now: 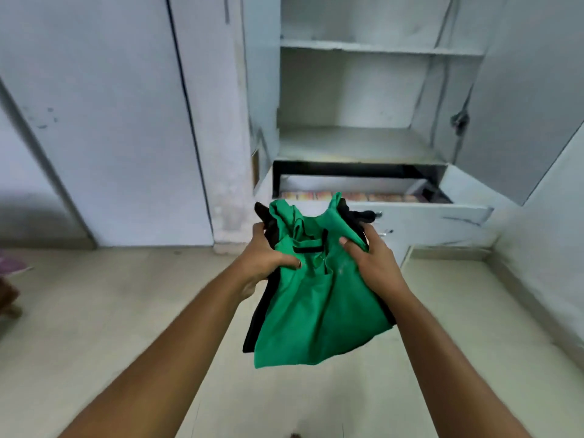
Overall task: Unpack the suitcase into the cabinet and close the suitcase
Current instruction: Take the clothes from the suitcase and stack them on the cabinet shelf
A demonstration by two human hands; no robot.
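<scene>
Clothes [316, 298], green over black, hang in front of the open cabinet [357, 143], the left hand [268, 260] and right hand [369, 263] gripping their top edges; the loose black layer could slip to the floor [126, 311].

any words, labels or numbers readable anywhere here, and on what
None can be read.
Green garment, held by the left hand and right hand: no print or tag text shows.
Patterned items in the open drawer: too blurred to tell whether they carry text.
Cabinet shelves and door: only scuff marks.
</scene>
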